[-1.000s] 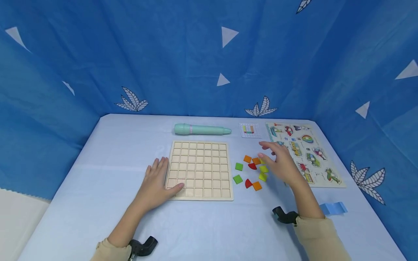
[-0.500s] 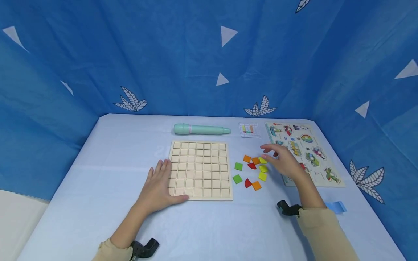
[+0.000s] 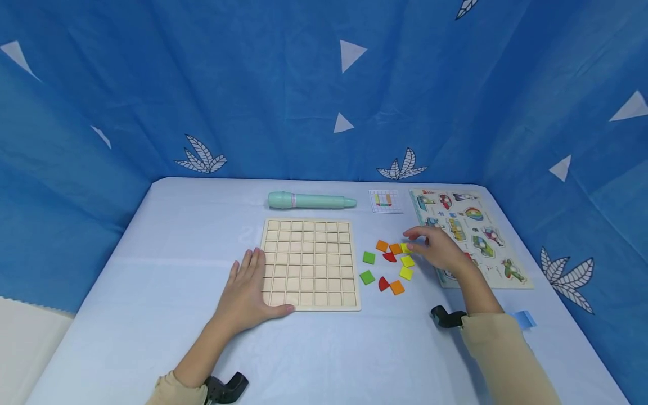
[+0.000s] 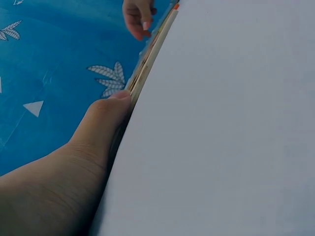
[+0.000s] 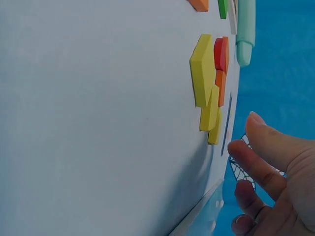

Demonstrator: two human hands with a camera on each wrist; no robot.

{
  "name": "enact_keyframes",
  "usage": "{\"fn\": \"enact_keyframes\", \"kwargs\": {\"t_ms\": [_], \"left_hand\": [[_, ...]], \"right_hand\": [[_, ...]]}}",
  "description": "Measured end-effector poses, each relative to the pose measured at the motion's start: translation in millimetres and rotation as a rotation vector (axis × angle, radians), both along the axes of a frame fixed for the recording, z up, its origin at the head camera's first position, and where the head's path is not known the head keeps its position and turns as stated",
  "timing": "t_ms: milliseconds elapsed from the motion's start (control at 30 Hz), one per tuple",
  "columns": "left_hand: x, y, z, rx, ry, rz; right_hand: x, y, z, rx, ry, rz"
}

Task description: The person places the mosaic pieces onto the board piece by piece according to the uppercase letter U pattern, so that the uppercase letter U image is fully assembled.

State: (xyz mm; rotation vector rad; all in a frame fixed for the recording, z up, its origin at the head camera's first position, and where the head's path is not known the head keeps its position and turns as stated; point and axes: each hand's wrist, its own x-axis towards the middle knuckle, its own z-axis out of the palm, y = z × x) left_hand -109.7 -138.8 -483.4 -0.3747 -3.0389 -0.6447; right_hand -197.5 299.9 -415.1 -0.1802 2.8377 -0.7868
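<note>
A square wooden grid board point(image 3: 307, 264) lies flat in the middle of the table. Along its left edge rests my left hand point(image 3: 243, 298), fingers extended and thumb at the front edge; the left wrist view shows the thumb tip point(image 4: 120, 94) against the board's side. To the right are loose flat pieces: yellow point(image 3: 406, 273), orange point(image 3: 397, 287), green point(image 3: 367, 277) and red point(image 3: 383, 283). My right hand point(image 3: 437, 248) hovers beside the farthest yellow piece point(image 3: 406, 248). In the right wrist view its thumb and forefinger point(image 5: 256, 162) are apart with nothing between them.
Behind the board lies a mint-green tube point(image 3: 311, 201). A small pattern card point(image 3: 386, 201) sits to its right. A picture puzzle board point(image 3: 473, 239) is at the right, partly under my right hand. A blue strip point(image 3: 525, 320) lies near the right sleeve.
My left thumb has slid from the board's top to its front edge. The right hand has come down slightly towards the yellow pieces, its forearm shifting forward.
</note>
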Motion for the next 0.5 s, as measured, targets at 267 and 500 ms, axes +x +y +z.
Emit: {"fn": "enact_keyframes", "kwargs": {"t_ms": [267, 500], "left_hand": [[0.5, 0.7, 2.0, 0.004, -0.007, 0.011], [0.6, 1.0, 3.2, -0.003, -0.014, 0.010]], "right_hand": [[-3.7, 1.8, -5.4, 0.029, -0.016, 0.011], [-5.7, 1.6, -7.9, 0.059, -0.018, 0.023]]}}
